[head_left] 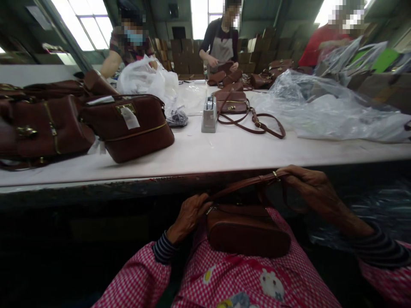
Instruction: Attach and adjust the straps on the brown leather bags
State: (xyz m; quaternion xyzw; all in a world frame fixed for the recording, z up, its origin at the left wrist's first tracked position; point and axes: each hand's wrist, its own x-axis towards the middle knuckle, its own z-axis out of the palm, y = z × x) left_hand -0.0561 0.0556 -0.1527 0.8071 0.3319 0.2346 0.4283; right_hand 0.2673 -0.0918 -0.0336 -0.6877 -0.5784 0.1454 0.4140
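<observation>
A brown handbag [248, 233] rests on my lap, against a pink checked apron [237, 278]. Its strap [244, 185] is drawn out between my hands, just below the table's front edge. My left hand [191, 214] is closed at the bag's left end, by the strap's end and a zipper pull. Up and to the right, my right hand [310, 184] pinches the strap beside a small gold buckle [275, 176]. The far side of the bag is hidden from view.
Brown handbags [138, 128] stand at the left of the white table [199, 156]. A grey tape dispenser [209, 114] sits mid-table beside another bag [233, 102] with a loose strap. Clear plastic bags [327, 111] lie at the right. Several people [221, 42] stand across the table.
</observation>
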